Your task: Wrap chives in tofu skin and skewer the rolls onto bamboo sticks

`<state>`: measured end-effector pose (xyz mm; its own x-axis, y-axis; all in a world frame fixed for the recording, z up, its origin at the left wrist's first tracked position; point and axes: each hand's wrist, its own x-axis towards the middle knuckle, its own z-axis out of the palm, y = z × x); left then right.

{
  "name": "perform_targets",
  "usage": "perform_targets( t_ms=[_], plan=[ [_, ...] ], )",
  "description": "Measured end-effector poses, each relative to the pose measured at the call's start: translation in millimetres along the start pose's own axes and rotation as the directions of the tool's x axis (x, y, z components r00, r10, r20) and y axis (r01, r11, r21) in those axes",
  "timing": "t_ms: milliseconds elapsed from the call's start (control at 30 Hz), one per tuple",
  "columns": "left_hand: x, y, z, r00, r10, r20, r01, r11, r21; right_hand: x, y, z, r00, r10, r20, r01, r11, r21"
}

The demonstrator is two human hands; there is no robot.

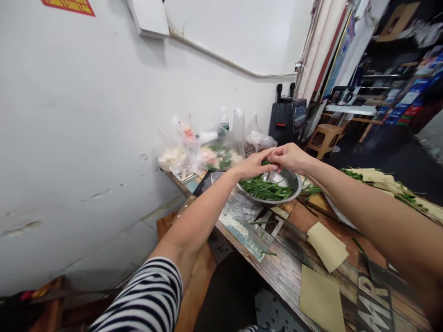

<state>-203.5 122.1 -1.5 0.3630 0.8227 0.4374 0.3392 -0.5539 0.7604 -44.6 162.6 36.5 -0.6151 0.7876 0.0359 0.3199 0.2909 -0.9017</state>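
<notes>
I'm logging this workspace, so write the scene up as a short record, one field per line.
Left hand: over the bowl, fingers close to those of the other hand
Right hand: over the bowl, fingertips bent; exact grip unclear
Bowl: metal, round, on the table
Greens: long cut strips in the bowl; a bit shows at the fingers
Table: wood-patterned, with printed letters
Sheets: two pale yellow ones lie apart near the table's edge
Bags: clear plastic, beside the wall
Background: black speaker, tan stool
</notes>
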Motion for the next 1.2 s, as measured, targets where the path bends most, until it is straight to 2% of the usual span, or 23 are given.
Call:
perform_targets(
  t_ms=[67,167,233,367,533,600,700,767,867,1000,1100,1200],
  plan=[
    [0.3,0.6,5.5,1.0,-0.005,0.003,0.006,0.999,-0.034,-2.1,-3.6,0.5,0.999,-0.029,0.033,0.029,1.0,-0.009],
    [-1.6,5.1,10.3,0.992,-0.126,0.016,0.127,0.981,-0.149,-8.7,-9.7,-0.3,0.999,-0.038,0.005,0.039,0.999,-0.021],
    [-4.7,13.8,12.3,0.978,-0.185,0.094,0.202,0.95,-0.237,-17.5,-12.2,-0.6,0.998,-0.053,-0.028,0.053,0.998,-0.034],
    [-11.4,38.0,20.6,0.937,-0.207,0.282,0.299,0.892,-0.34,-44.1,-10.9,-2.7,0.998,-0.049,-0.036,0.049,0.999,-0.011],
    [-4.8,60.4,29.1,0.927,-0.221,0.305,0.307,0.912,-0.273,-71.9,-9.5,-14.9,0.995,-0.047,-0.085,0.051,0.997,0.051],
    [1.4,65.8,26.9,0.905,-0.229,0.358,0.321,0.92,-0.225,-78.0,-11.1,-20.4,0.992,-0.061,-0.108,0.066,0.997,0.046],
    [8.6,68.7,21.3,0.862,-0.243,0.445,0.377,0.893,-0.244,-83.0,-11.7,-26.2,0.989,-0.087,-0.116,0.091,0.995,0.032],
    [11.0,66.7,19.4,0.857,-0.243,0.455,0.39,0.883,-0.262,-84.4,-8.6,-28.0,0.988,-0.1,-0.113,0.102,0.995,0.009],
    [10.4,61.5,21.9,0.879,-0.25,0.405,0.354,0.913,-0.205,-87.0,0.8,-28.5,0.985,-0.122,-0.125,0.118,0.992,-0.038],
    [-2.6,63.0,39.8,0.943,-0.287,0.168,0.307,0.946,-0.104,-105.3,16.1,-24.8,0.965,-0.142,-0.22,0.146,0.989,0.001],
    [-26.2,71.1,67.6,0.971,-0.237,0.022,0.238,0.97,-0.057,-138.2,31.4,-16.3,0.954,-0.109,-0.278,0.137,0.987,0.084],
    [-61.4,77.9,105.1,0.993,-0.119,-0.013,0.119,0.993,-0.01,-184.3,54.8,-1.0,0.973,-0.03,-0.23,0.066,0.986,0.151]
  ],
)
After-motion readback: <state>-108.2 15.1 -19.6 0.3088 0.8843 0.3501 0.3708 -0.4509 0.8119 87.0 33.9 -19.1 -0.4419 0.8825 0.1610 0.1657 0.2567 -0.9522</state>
